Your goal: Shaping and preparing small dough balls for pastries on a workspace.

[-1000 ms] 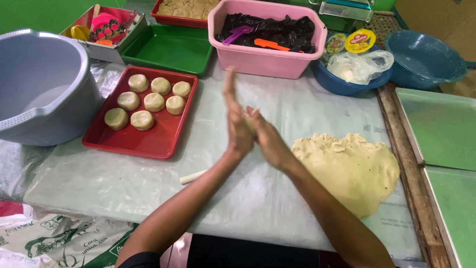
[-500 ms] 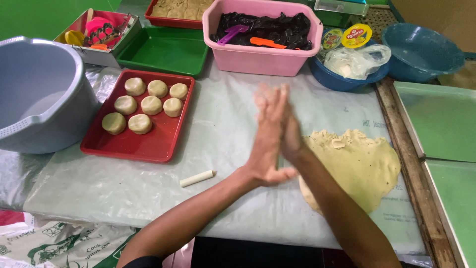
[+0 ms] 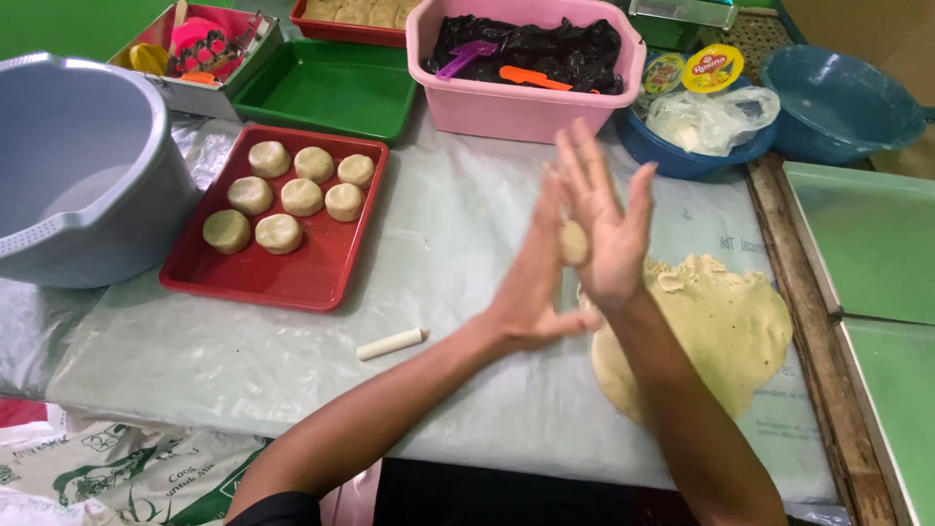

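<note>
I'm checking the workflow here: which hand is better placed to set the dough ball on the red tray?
Left hand, probably: it is on the red tray's side, while the right hand is over the dough sheet.

Your two forearms come up from the near edge and converge toward the middle, bare to the elbows. Your left hand (image 3: pixel 531 287) stands on edge, palm turned right, fingers straight and pointing far, thumb jutting out to the right near the wrist. Your right hand (image 3: pixel 604 229) faces it, palm turned left, fingers spread wide and reaching up and far, slightly higher than the left. The palms are close together but parted at the fingertips, heels nearly meeting, both wrists held straight.
</note>
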